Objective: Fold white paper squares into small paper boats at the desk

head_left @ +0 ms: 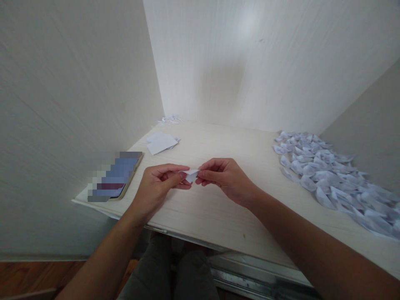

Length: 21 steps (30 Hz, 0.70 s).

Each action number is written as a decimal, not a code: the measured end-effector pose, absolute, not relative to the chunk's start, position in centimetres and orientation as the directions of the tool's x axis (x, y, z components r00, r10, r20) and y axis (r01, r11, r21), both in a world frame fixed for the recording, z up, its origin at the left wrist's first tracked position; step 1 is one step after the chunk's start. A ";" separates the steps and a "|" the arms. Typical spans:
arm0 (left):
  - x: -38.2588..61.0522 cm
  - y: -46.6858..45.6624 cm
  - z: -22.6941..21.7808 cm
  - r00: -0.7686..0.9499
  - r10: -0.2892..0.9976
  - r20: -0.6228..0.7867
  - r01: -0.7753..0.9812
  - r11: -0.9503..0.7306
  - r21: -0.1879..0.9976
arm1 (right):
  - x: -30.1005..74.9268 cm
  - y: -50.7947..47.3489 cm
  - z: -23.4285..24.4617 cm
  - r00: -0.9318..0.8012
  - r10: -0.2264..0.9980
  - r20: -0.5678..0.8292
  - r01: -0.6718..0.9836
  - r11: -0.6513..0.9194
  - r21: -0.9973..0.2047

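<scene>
Left hand [156, 183] and right hand [226, 177] pinch one partly folded paper slip [191, 175] in their fingers [175, 168] over the bench [218, 216] middle. Many folded pieces [328, 175] heap along its right edge; few flat sheets [161, 143] lie near the far left corner

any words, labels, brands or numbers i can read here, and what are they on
No text can be read in this view.
Phone screen: blurred into coloured blocks, unreadable.
Small white paper, pinched between the left hand and the right hand: no print shows.
Paper slips and the heap of folded papers: plain white, no marks visible.
</scene>
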State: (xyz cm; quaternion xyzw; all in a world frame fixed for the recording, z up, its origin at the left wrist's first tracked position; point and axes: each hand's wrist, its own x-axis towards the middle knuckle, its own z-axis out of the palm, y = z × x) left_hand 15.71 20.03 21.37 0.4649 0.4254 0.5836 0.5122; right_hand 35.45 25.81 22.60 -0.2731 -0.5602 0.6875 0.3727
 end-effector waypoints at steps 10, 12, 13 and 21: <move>15.8 20.1 21.1 -0.058 0.985 0.161 -0.192 -0.169 0.967 | 34.8 25.2 22.8 -0.492 0.861 0.129 -0.211 0.025 -0.977; 16.0 20.1 21.2 -0.059 0.986 0.158 -0.205 -0.167 0.964 | 34.7 25.1 22.9 -0.480 0.860 0.171 -0.209 0.077 -0.975; 16.0 20.1 21.3 -0.056 0.986 0.155 -0.209 -0.164 0.964 | 34.6 25.0 22.9 -0.468 0.862 0.196 -0.208 0.108 -0.972; 16.1 20.0 21.4 -0.011 0.984 0.180 -0.209 -0.178 0.962 | 34.5 24.8 22.7 -0.397 0.859 0.324 -0.189 0.269 -0.945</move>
